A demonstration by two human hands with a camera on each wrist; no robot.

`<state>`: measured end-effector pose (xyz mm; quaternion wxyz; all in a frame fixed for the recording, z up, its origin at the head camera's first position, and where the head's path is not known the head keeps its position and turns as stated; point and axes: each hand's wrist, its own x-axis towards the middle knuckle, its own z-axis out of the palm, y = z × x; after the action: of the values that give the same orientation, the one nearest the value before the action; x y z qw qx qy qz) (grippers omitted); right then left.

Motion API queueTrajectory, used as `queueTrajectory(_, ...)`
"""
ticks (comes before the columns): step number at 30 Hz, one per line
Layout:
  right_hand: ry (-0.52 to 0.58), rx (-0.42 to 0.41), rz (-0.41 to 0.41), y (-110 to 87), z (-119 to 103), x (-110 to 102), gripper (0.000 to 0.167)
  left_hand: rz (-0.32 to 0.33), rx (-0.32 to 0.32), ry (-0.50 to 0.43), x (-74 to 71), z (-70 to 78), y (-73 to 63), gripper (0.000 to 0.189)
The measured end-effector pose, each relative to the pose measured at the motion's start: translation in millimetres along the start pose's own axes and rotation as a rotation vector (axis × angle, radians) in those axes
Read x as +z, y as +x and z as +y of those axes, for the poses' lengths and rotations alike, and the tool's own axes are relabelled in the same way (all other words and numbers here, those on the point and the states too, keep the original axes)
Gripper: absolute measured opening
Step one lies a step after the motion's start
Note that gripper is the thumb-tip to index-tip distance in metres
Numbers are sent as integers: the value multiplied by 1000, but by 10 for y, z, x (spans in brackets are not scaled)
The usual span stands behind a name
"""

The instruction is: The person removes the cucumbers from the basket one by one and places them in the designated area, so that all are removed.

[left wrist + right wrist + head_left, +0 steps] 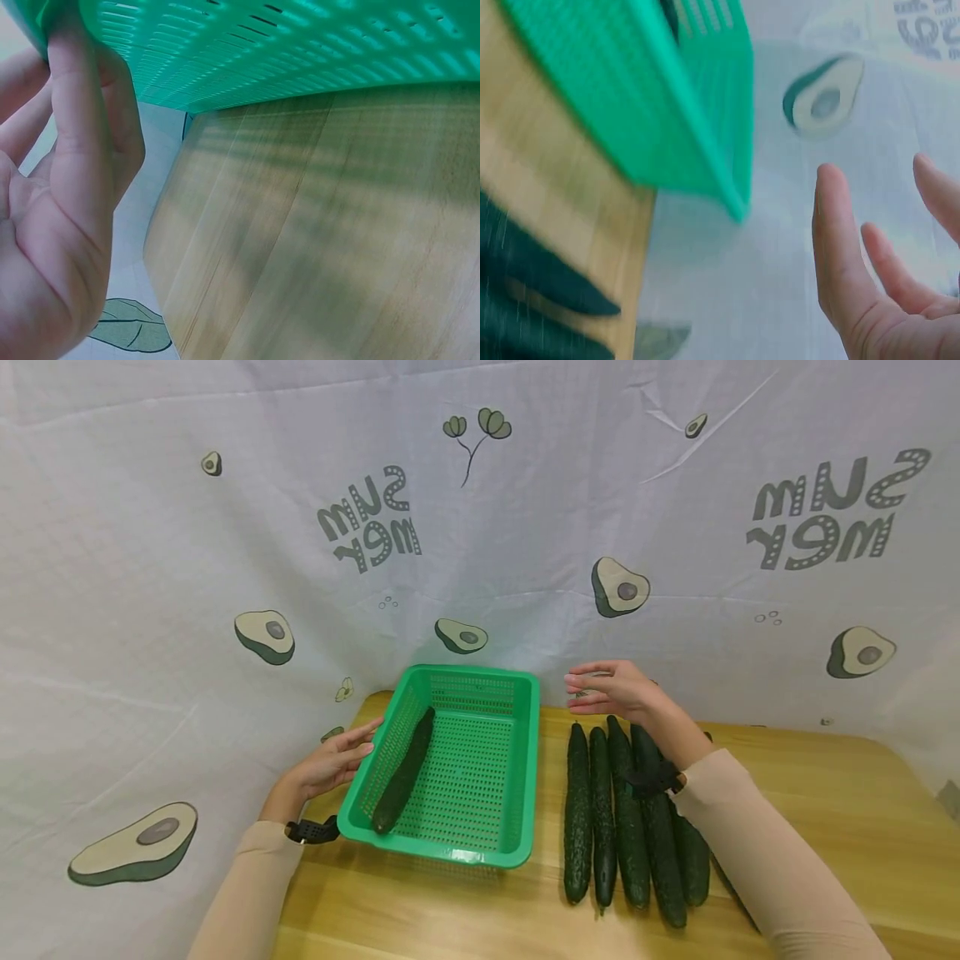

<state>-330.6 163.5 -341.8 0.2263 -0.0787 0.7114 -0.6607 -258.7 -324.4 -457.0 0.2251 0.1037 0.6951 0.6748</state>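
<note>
A green plastic basket (528, 777) with slotted walls stands on the table. One dark green cucumber (405, 772) lies lengthwise inside it along the left wall. My left hand (330, 768) is at the basket's left rim, its fingers extended and touching the outer side; the left wrist view shows fingertips (67, 45) against the green edge. To the right of the basket, several cucumbers (577, 818) lie side by side. Above their far ends hovers my right hand (611, 689), fingers spread and holding nothing. The right forearm hides part of the row.
The wooden table (375, 910) ends at a white curtain (525, 527) printed with avocados and lettering, which hangs behind and to the left. Each wrist wears a black strap (315, 831).
</note>
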Motion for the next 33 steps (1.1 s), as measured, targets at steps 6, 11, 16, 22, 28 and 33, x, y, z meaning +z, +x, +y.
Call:
queueTrajectory(6, 56, 54, -55, 300, 12, 490, 58, 2, 4, -5, -11, 3, -16, 62)
queueTrajectory(11, 119, 114, -78, 482, 64, 862, 57, -2, 15, -17, 1, -2, -12, 61)
queueTrajectory(16, 144, 153, -69, 611, 163, 1151, 52, -8, 10, -25, 23, -18, 3, 59)
queueTrajectory(22, 124, 186, -70, 741, 290, 1487, 54, 7, 6, -22, 15, -13, -2, 58)
queueTrajectory(28, 105, 211, -71, 867, 452, 1775, 62, 21, -1, 16, -1, 0, -8, 59)
queueTrajectory(33, 114, 245, -36, 939, 565, 1966, 60, -1, 12, -30, 6, -6, -2, 59)
